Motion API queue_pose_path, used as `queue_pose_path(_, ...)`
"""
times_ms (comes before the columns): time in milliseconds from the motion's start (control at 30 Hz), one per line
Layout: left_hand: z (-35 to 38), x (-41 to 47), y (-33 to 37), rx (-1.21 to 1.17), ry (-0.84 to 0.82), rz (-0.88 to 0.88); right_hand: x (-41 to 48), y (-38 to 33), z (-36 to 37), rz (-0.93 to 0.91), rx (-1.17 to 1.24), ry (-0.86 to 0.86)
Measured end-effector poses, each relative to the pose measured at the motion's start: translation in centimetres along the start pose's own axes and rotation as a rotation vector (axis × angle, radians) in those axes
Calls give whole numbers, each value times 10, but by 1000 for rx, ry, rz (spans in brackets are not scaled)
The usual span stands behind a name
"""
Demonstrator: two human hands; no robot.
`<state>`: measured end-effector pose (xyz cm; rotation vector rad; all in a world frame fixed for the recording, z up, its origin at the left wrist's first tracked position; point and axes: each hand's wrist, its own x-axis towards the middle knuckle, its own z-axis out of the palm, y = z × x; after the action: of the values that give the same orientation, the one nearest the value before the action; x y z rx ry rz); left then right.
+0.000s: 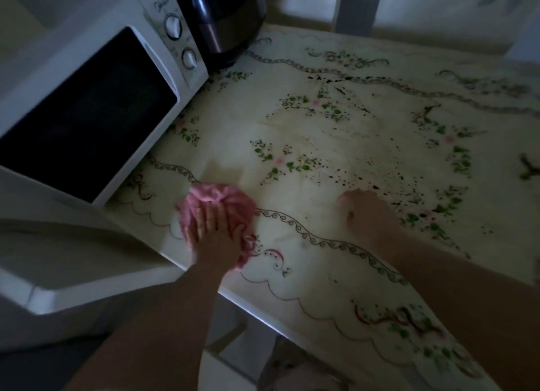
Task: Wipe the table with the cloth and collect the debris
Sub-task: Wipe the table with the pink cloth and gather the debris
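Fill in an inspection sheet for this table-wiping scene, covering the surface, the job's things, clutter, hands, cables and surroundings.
Surface: table with a flowered cover, dark crumbs scattered over its middle and right.
Job's things: pink cloth bunched near the front edge.
Clutter: white microwave and dark cooker at the back left.
Hands: left hand presses flat on the cloth; right hand rests on the table beside the crumbs, its fingers too blurred to judge.
Cables: nothing seen.
Surroundings: dim light; white ledge to the left of the table.
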<state>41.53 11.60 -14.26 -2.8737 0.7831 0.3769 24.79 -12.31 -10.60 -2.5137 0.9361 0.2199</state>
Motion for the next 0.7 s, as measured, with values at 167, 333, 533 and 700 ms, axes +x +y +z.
queue_pose_path(167,-2,-17,30,2,-62,15,-34,20,6,-110,-215,-69)
queue_pose_path(333,4,-57,93,3,-85,284,-44,25,12,-126,-186,-113)
queue_pose_path(533,13,-80,107,-42,-80,323,-42,18,9,-79,-159,-123)
queue_pose_path(700,11,-63,69,-124,-67,58,-42,1,8,-23,-308,-86)
